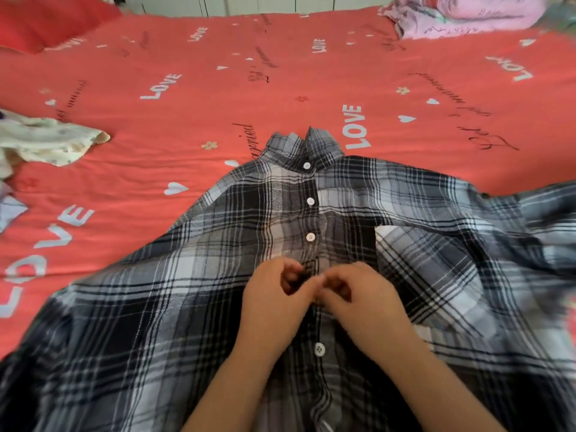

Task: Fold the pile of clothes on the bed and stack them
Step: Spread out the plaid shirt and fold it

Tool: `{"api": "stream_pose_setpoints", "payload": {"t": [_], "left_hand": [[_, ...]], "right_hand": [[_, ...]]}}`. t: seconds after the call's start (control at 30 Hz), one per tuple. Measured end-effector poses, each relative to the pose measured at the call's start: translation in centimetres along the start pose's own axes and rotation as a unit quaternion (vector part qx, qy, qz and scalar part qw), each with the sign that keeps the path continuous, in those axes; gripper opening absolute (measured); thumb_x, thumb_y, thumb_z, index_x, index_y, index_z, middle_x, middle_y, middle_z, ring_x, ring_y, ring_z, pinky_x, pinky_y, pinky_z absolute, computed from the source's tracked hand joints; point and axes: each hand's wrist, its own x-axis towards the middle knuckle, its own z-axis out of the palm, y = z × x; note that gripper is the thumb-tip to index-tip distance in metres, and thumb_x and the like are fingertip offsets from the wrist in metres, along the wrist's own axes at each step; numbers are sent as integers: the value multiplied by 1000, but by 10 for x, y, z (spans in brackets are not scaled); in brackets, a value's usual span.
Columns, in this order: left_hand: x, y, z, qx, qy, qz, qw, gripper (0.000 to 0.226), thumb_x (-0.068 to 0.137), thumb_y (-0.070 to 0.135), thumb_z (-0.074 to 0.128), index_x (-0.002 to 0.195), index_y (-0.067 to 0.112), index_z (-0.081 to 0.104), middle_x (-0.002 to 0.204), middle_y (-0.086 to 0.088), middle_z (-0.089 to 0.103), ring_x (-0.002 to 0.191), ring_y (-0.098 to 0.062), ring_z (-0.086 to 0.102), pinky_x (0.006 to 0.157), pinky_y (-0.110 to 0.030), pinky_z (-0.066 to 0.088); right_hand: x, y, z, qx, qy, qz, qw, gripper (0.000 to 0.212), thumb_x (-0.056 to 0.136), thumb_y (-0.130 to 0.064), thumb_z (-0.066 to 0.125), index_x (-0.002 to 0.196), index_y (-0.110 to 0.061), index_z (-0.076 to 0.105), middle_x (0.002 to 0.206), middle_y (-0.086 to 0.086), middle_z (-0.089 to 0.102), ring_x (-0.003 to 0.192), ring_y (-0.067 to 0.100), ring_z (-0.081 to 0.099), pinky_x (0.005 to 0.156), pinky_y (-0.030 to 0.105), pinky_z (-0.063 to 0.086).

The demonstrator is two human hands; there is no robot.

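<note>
At the near edge of the bed, the left hand and right hand meet with fingers curled. Both pinch the button strip of a black, grey and white plaid woven shirt, apparently working a button, though blur hides the fingertips. The shirt lies front up across the near half of the bed, its collar pointing toward the far edge.

It looks light, soft and limp, and it will likely sag and crease rather than hold a shape. For folding, the shoulder seams and hem are probably the best places to grip, lifting with both hands so that it stays flat.

I count one shirt, four small white buttons showing and one chest pocket. At the left edge sits one crumpled cream floral garment. The coral-red printed bedsheet stretches beyond, with one red pillow at the far left corner and one pink-lilac bundled cloth at the far right corner.
</note>
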Motion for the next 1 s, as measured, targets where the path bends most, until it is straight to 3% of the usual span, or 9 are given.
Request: {"api": "stream_pose_setpoints", "payload": {"t": [0.1,0.2,0.4,0.57,0.67,0.77,0.87,0.93,1.0], "left_hand": [[-17,-1,-8,123,-10,24,992,20,83,28,65,101,21,61,93,9,56,81,-5,49,72,-11,35],[-19,5,-11,210,3,44,977,21,90,25,54,108,20,62,105,6,60,97,-10,53,80,-16,33],[-18,10,-7,232,-7,16,973,39,82,56,56,107,26,59,99,12,56,94,-6,53,79,-18,40],[-14,4,-11,242,-31,49,969,31,82,48,59,109,34,55,92,20,47,92,0,49,82,-14,38],[-12,4,-13,185,-9,32,982,5,81,34,62,85,36,62,75,22,55,78,2,54,71,-7,38],[-11,0,-14,15,20,-48,999,23,76,19,69,62,34,60,64,19,66,67,11,58,60,0,37],[-9,-3,-13,-115,15,-102,988,15,75,11,70,67,24,70,67,15,70,61,6,61,59,-5,42],[-9,-4,-12,-155,10,-119,981,11,76,11,69,72,21,72,70,9,71,64,1,62,62,-12,46],[-9,-3,-12,-191,9,-130,973,11,77,9,68,73,19,73,70,6,72,63,0,63,61,-14,47]], "right_hand": [[-11,-4,6,-37,16,-7,999,12,88,-30,61,98,-25,65,91,-10,47,84,8,47,78,16,38],[-14,-6,12,-7,45,31,998,6,86,-28,63,85,-29,57,80,-17,42,74,0,43,68,10,33],[-12,3,15,-13,45,32,998,16,85,-27,61,79,-38,50,79,-19,48,71,-2,45,60,10,35],[-4,3,10,-15,31,24,999,22,82,-33,64,68,-42,49,75,-19,54,69,-5,49,59,10,37],[-3,5,12,4,36,18,999,21,80,-30,67,68,-39,52,75,-19,55,82,-7,50,69,4,37],[-4,2,12,21,43,1,999,26,78,-23,69,65,-37,52,70,-17,55,92,-10,46,72,1,36],[-3,0,11,55,40,7,998,25,78,-20,70,67,-35,54,68,-14,59,84,-10,51,68,2,38],[-3,-1,11,85,39,12,996,25,78,-21,70,70,-38,54,86,-31,57,82,-11,53,69,2,39],[-3,-2,11,115,38,19,992,24,77,-21,72,73,-39,56,90,-39,54,81,-11,55,70,2,40]]}}
